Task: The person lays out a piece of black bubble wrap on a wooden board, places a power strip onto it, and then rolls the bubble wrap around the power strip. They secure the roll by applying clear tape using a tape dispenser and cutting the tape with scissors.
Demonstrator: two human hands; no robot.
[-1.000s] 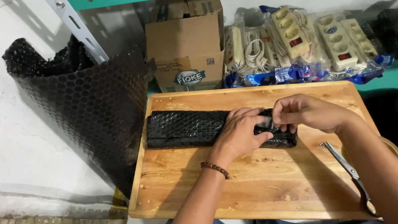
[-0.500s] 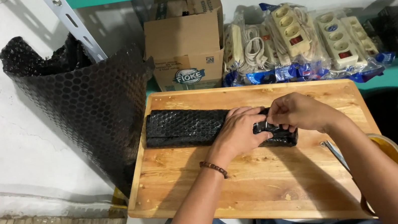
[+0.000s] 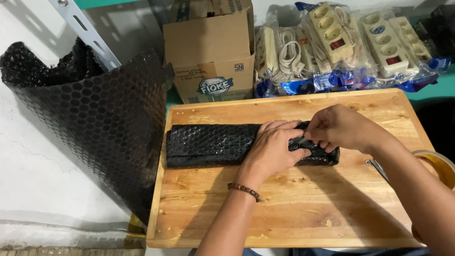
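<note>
A long parcel wrapped in black bubble wrap lies across the far half of a wooden board. My left hand presses down on the parcel's right part, a bead bracelet on its wrist. My right hand pinches the folded wrap at the parcel's right end. What is inside the wrap is hidden.
A big roll of black bubble wrap stands at the left against the wall. Behind the board sit a cardboard box and bagged white power strips. A tape roll and a thin metal tool lie by my right forearm.
My right hand has shifted slightly left along the parcel's end, working the fold. The tape roll has come into view under my right forearm. My left hand stays on the parcel.
</note>
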